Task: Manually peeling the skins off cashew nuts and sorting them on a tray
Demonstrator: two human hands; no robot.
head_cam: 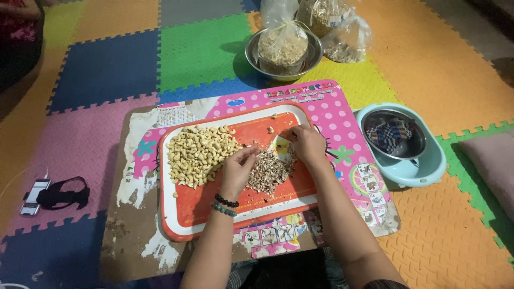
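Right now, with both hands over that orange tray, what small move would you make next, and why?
Probably draw one more nut from the pale cashew pile toward the middle. The left hand sits between that pile and the darker heap of broken bits, fingers pinched at the pile's edge, while the right hand hovers just above the heap on the tray. Many whole nuts remain.

Clear plastic bag of pale chopped nuts [282, 47]: knotted at the top, seated inside a round steel bowl [253, 60] at the far edge of the mat.

Two further clear plastic bags of grain-like contents [336, 27]: just behind and right of the bowl, bunched together, one with a blue-and-white patch.

Small white rectangular phone [35, 196]: lying flat on the pink foam tile at far left, cable attached, screen detail too small to tell.
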